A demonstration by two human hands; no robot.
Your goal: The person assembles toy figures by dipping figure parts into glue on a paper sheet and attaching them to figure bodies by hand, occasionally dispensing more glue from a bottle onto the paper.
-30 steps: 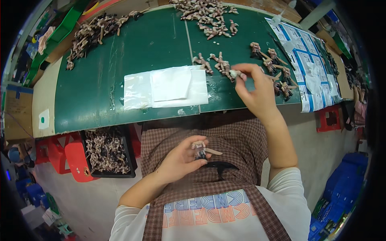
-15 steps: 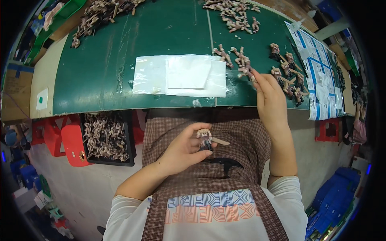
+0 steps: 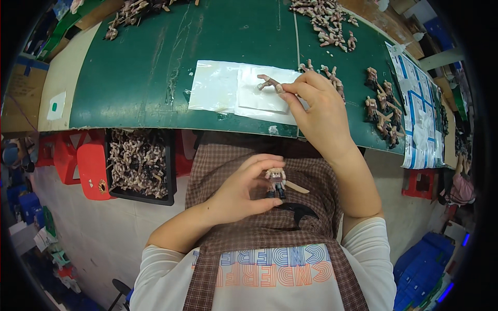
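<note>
My left hand point(image 3: 244, 191) holds a small toy figure point(image 3: 275, 181) upright over my checked apron point(image 3: 259, 207), close to my body. My right hand point(image 3: 317, 111) pinches a tan arm-shaped toy part point(image 3: 270, 83) between thumb and fingers, above the white plastic sheet point(image 3: 228, 93) on the green table mat point(image 3: 150, 67). A small group of similar tan parts point(image 3: 324, 72) lies just behind that hand.
Piles of tan figure parts lie at the mat's far edge point(image 3: 324, 18) and far left point(image 3: 129, 13), with darker figures point(image 3: 381, 109) to the right. A black tray of parts point(image 3: 137, 163) sits by red stools point(image 3: 78, 160) under the table. Printed sheets point(image 3: 420, 109) lie at right.
My right hand has picked a tan part from the group at right and drawn it left, over the white sheet. My left hand still holds the figure at my lap.
</note>
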